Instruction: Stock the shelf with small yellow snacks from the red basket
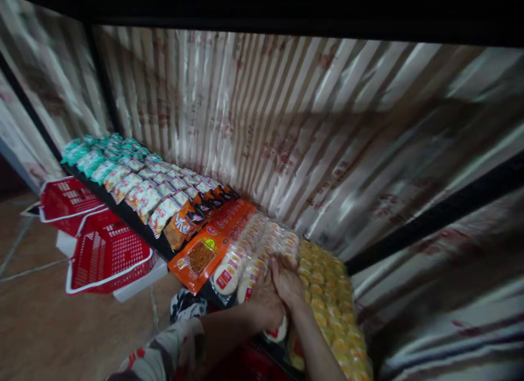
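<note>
while the shelf (123, 209) already holds full rows to the far left, both hands work at its near right end: left hand (264, 299) and right hand (286, 283) press, fingers flat, on the round white-pack row (249, 250), beside yellow packs (327, 293).

Both arms enter from the bottom edge of the frame and converge just right of centre in the lower part of the picture. The left forearm comes up from the lower left, its sleeve patterned in pale, dark and red patches and ending short of the wrist. The left hand (265, 300) lies palm down, knuckles up, fingers pointing away toward the upper right. The right forearm is bare and rises from the bottom centre-right. The right hand (287, 280) sits just beside the left, touching it, palm down with fingers spread flat and pressed downward.
</note>
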`<state>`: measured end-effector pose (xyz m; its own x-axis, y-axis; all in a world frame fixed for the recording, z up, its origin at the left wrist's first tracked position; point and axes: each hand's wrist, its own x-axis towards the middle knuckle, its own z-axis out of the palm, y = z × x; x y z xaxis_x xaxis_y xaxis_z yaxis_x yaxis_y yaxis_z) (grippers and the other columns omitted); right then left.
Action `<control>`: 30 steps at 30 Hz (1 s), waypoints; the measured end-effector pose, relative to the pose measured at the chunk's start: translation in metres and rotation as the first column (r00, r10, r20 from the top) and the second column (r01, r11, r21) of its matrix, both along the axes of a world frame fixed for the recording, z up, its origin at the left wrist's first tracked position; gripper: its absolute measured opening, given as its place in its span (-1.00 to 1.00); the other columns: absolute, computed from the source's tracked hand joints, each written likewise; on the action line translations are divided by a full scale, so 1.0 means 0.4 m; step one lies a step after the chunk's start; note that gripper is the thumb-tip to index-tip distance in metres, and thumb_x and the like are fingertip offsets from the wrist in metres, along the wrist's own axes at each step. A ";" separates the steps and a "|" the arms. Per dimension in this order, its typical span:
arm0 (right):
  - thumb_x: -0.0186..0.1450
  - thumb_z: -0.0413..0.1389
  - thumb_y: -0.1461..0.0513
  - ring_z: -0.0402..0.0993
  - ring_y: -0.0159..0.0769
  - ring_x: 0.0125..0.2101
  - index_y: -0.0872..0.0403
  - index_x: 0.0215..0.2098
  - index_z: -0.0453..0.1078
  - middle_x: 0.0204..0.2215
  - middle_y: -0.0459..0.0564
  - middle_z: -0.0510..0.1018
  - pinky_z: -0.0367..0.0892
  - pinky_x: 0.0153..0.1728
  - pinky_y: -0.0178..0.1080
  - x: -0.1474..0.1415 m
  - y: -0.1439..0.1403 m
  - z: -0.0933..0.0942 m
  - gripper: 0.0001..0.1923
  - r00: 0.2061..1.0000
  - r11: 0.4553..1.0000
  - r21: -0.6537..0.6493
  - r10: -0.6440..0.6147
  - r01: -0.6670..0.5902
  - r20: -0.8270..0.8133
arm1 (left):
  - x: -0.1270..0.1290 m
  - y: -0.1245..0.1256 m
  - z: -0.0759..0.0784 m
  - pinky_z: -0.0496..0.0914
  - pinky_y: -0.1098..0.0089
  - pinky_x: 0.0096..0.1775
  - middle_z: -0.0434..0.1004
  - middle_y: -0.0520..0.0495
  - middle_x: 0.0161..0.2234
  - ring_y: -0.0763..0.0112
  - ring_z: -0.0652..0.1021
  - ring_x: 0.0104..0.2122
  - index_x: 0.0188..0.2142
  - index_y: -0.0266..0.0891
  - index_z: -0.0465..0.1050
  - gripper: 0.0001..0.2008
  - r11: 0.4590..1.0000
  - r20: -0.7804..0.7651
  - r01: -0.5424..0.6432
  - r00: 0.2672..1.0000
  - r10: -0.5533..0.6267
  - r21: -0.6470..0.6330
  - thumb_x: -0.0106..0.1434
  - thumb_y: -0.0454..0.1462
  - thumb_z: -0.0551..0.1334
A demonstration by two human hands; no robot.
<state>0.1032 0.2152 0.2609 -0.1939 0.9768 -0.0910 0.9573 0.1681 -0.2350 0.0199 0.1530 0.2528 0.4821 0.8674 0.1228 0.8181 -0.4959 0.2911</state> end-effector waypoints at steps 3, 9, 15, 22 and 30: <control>0.37 -0.37 0.10 -0.11 -0.15 0.26 0.26 0.20 0.15 0.21 0.20 0.17 -0.18 0.25 -0.06 -0.003 0.001 0.001 -0.39 0.999 0.997 0.060 0.039 -0.040 0.033 | 0.002 0.006 -0.019 -0.18 -0.09 0.22 -0.02 -0.12 0.28 0.01 -0.07 0.27 0.29 -0.28 -0.15 -0.28 1.000 0.018 -0.010 1.000 0.009 0.023 0.19 -0.20 0.08; 0.33 -0.43 0.02 -0.13 -0.14 0.27 0.33 0.16 0.21 0.22 0.23 0.13 -0.17 0.25 -0.12 -0.043 -0.036 0.054 -0.27 0.989 0.979 0.202 0.009 0.021 -0.144 | -0.066 -0.017 0.004 -0.13 -0.02 0.22 -0.21 -0.21 0.31 0.04 -0.11 0.28 0.30 -0.38 -0.26 -0.30 0.990 0.131 -0.132 0.984 0.125 0.046 0.26 -0.13 -0.04; 0.31 -0.45 -0.03 -0.02 -0.19 0.24 0.33 0.17 0.20 0.19 0.19 0.20 -0.16 0.26 -0.10 -0.096 -0.094 0.061 -0.22 0.958 0.987 0.158 0.031 0.016 -0.286 | -0.163 -0.005 0.018 -0.19 -0.05 0.21 -0.18 -0.25 0.31 -0.01 -0.16 0.28 0.28 -0.41 -0.14 -0.35 0.970 0.013 -0.231 0.972 0.233 -0.082 0.29 -0.11 -0.13; 0.28 -0.44 -0.07 0.05 -0.20 0.22 0.35 0.16 0.19 0.18 0.17 0.22 -0.12 0.26 -0.11 -0.145 -0.148 0.055 -0.18 0.928 0.992 0.120 0.006 0.042 -0.372 | -0.208 0.013 0.018 -0.20 -0.01 0.23 -0.25 -0.31 0.31 -0.02 -0.17 0.28 0.29 -0.43 -0.19 -0.25 0.992 0.003 -0.102 0.995 0.102 -0.077 0.23 -0.07 0.00; 0.28 -0.47 -0.13 0.06 -0.19 0.21 0.33 0.16 0.21 0.17 0.17 0.24 -0.09 0.24 -0.12 -0.234 -0.203 0.028 -0.13 0.886 0.981 0.132 -0.069 0.144 -0.459 | -0.267 0.019 -0.024 -0.14 0.09 0.24 -0.12 -0.32 0.29 0.07 -0.09 0.28 0.26 -0.47 -0.06 -0.27 0.994 0.027 -0.075 0.997 0.078 -0.084 0.19 -0.13 0.07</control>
<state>0.0097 0.1341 0.2720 -0.0710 0.9879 0.1380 0.7686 0.1423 -0.6238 -0.0868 0.1608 0.2430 0.4109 0.9095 0.0629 0.8429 -0.4053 0.3538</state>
